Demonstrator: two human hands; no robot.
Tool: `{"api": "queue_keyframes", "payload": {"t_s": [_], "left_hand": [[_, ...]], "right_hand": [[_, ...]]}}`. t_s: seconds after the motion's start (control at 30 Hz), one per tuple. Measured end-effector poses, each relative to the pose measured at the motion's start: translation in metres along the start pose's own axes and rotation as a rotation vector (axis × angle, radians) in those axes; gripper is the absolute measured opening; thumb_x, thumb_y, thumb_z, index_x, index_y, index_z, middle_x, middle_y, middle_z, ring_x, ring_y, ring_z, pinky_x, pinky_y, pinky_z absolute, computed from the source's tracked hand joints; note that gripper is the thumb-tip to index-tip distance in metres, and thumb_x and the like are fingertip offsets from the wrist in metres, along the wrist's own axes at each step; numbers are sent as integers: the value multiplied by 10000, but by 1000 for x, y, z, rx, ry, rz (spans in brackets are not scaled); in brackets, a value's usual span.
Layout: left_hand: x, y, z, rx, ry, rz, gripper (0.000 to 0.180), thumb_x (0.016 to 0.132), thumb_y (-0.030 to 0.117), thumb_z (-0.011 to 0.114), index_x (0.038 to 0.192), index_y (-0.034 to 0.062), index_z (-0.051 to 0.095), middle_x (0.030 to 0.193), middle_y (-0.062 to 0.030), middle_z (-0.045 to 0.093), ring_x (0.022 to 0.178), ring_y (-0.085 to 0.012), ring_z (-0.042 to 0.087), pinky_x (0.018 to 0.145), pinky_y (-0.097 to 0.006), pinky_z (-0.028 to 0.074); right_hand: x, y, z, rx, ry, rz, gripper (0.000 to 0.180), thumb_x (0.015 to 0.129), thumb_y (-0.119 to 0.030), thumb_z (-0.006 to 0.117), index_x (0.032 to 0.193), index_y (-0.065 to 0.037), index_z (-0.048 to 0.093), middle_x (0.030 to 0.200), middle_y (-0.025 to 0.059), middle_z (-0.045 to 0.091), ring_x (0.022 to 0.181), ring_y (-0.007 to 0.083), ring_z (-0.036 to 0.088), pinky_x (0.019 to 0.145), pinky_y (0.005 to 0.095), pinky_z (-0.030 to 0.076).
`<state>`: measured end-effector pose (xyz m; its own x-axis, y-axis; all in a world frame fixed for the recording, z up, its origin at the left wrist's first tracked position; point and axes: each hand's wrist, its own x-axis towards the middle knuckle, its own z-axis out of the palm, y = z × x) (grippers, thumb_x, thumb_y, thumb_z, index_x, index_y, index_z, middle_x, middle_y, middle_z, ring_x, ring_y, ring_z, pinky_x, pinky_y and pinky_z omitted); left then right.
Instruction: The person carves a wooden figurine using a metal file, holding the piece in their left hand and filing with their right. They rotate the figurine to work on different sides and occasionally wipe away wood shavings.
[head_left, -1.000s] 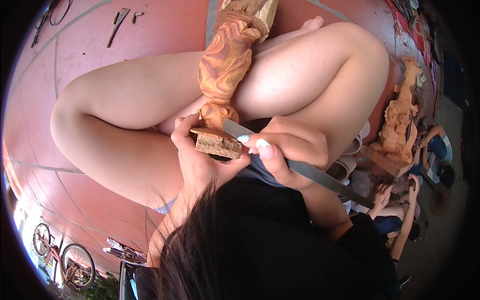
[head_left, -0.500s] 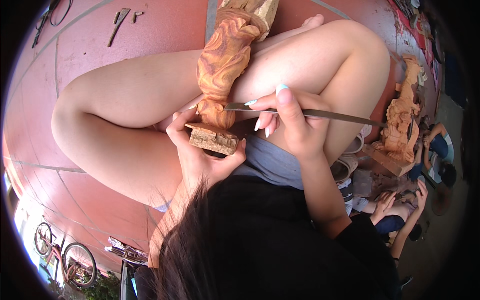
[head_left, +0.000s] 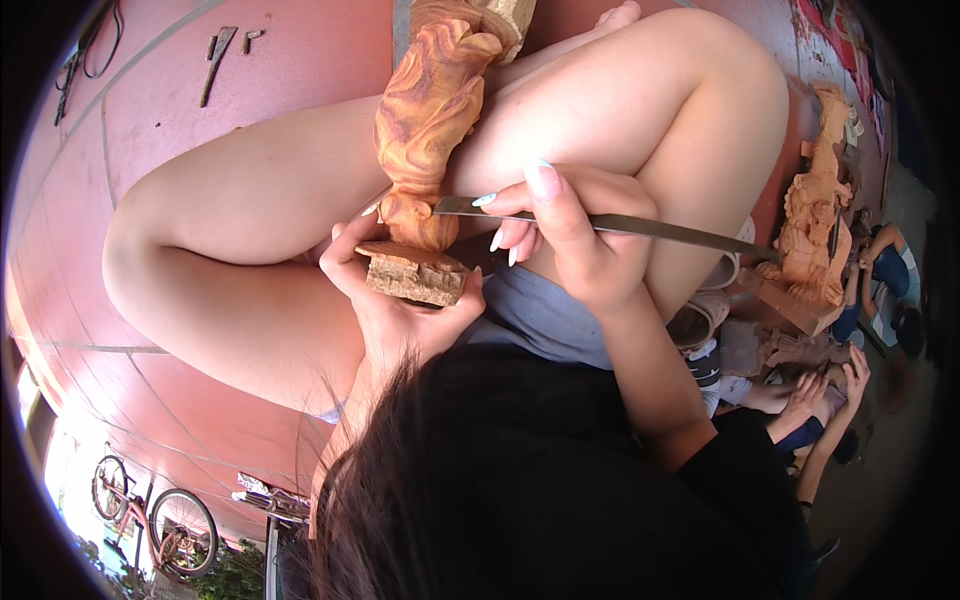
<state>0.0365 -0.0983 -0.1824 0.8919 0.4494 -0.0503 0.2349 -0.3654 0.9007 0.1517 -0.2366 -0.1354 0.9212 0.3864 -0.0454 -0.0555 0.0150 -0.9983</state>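
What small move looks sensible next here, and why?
Probably a short, light stroke of the metal blade over the rounded section near the rough end of the wooden carving: the right hand holds the blade with its tip at that section, while the left hand grips that end.

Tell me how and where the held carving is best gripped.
Probably by its rough end block, from the person's own side: its squared shape gives the left hand opposite ends to span, clear of the blade, whose tip is at the rounded part beyond.
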Motion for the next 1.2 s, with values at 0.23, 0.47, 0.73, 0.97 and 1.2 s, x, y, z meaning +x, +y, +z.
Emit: {"api": "queue_keyframes", "payload": {"t_s": [0.23,0.47,0.73,0.97,1.2], "left_hand": [[-1,-3,2,29,-12,33,994,557,101,852,1317,65,212,1278,-170,391,1178,-261,478,1063,-442,348],[-1,-6,5,-20,28,-15,1010,537,173,877,1295,66,219,1246,-179,394,1164,-278,465,1124,-495,227],[-1,-3,4,-9,31,-50,1011,532,162,872,1298,68,219,1257,-170,374,1180,-274,444,1081,-472,300],[-4,-2,5,-92,36,-87,1009,531,141,861,1304,61,218,1235,-163,362,1150,-265,447,1037,-454,352],[2,1,6,-62,50,-46,986,532,114,850,1293,54,227,1199,-152,371,1118,-253,459,993,-427,392]], "right_hand": [[0,3,2,50,59,-13,305,985,-139,584,776,48,705,586,64,632,494,86,569,464,223,444],[-8,1,-7,42,22,71,312,992,-148,566,806,62,703,607,84,644,505,97,584,474,230,454],[-9,2,-6,50,32,69,321,996,-153,555,806,57,704,599,82,638,498,94,580,473,232,459],[-8,2,-5,-3,-5,39,392,1032,-173,462,839,74,699,645,109,655,515,112,589,489,232,480],[-6,11,4,103,100,-7,320,991,-156,570,771,34,703,587,62,629,470,82,563,444,225,461]]}}
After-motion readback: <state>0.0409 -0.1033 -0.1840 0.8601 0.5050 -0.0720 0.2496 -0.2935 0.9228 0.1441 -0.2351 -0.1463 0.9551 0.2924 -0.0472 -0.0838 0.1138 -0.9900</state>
